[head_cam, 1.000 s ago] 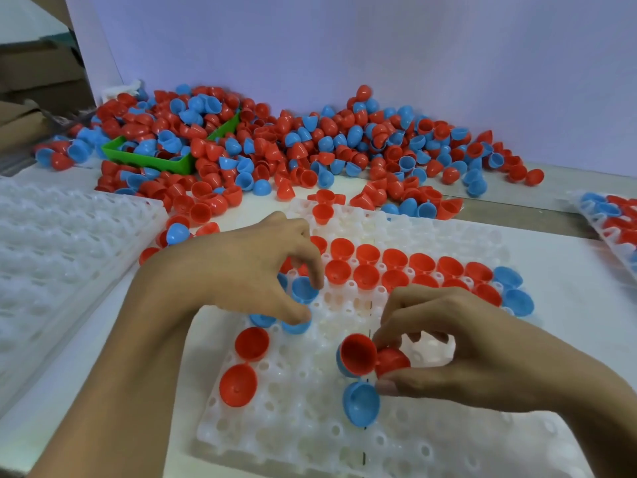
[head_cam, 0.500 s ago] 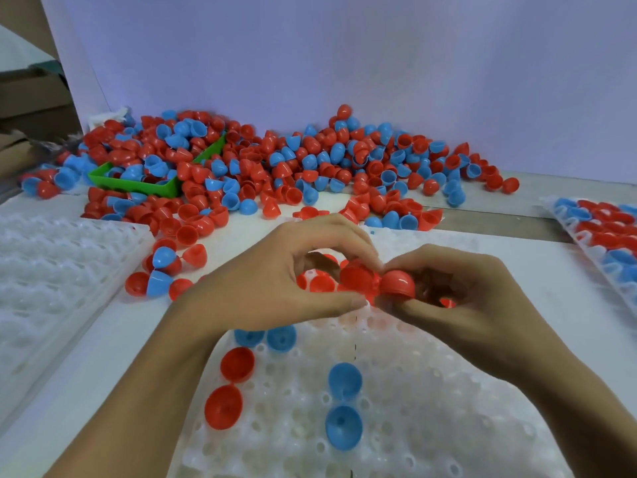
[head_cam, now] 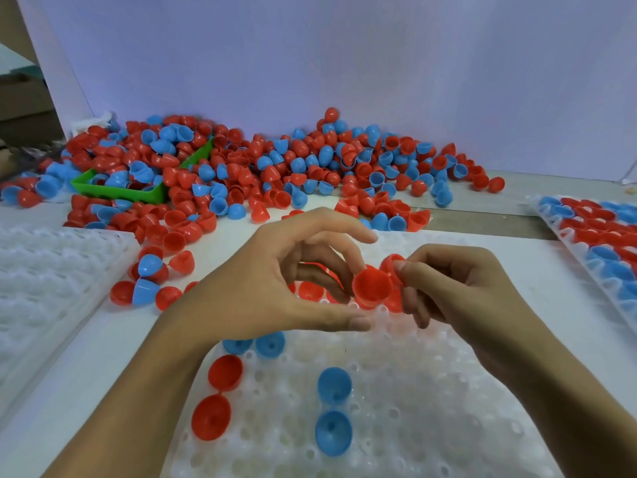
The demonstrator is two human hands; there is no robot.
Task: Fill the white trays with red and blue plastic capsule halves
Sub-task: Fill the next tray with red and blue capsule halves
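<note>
The red capsule half [head_cam: 372,287] sits between your hands, its open mouth facing you, above the white tray [head_cam: 396,408]. Your right hand [head_cam: 448,288] pinches a second red half [head_cam: 391,263] nested just behind it; your left hand [head_cam: 286,288], fingers spread, touches the front one. Empty tray pockets lie directly below and nearer you.
</note>
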